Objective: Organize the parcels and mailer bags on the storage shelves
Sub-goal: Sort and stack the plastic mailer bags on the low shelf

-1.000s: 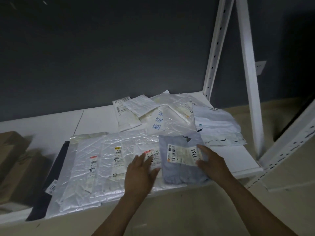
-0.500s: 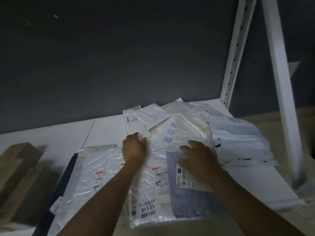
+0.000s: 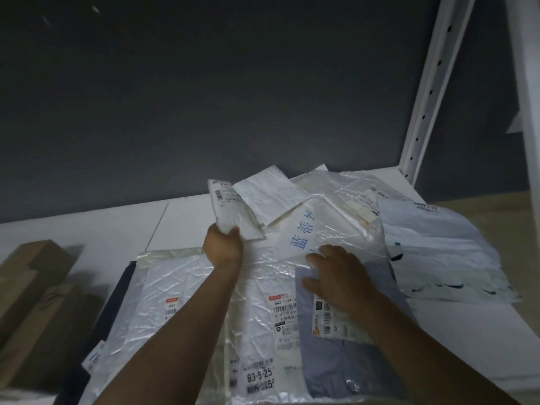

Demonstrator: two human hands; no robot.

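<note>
A heap of white and clear mailer bags covers the white shelf (image 3: pixel 117 229). My left hand (image 3: pixel 223 245) grips the near end of a small white mailer bag (image 3: pixel 226 207) with a barcode label, lifted at the back of the heap. My right hand (image 3: pixel 339 276) lies with spread fingers on the edge of a clear bag with blue characters (image 3: pixel 304 235) and on a grey-blue bag (image 3: pixel 336 361) with a label. A crinkled clear bag (image 3: pixel 181 285) lies flat at the front left under my left forearm.
Two brown cardboard parcels (image 3: pixel 32 290) sit at the left end of the shelf. A white bag with dark marks (image 3: pixel 438 247) lies at the right. White perforated uprights (image 3: pixel 429 92) rise at the right. A dark wall stands behind the shelf.
Both hands reached from the front bags toward the back of the heap. My left hand took hold of the small white mailer bag; my right hand slid up onto the blue-lettered bag.
</note>
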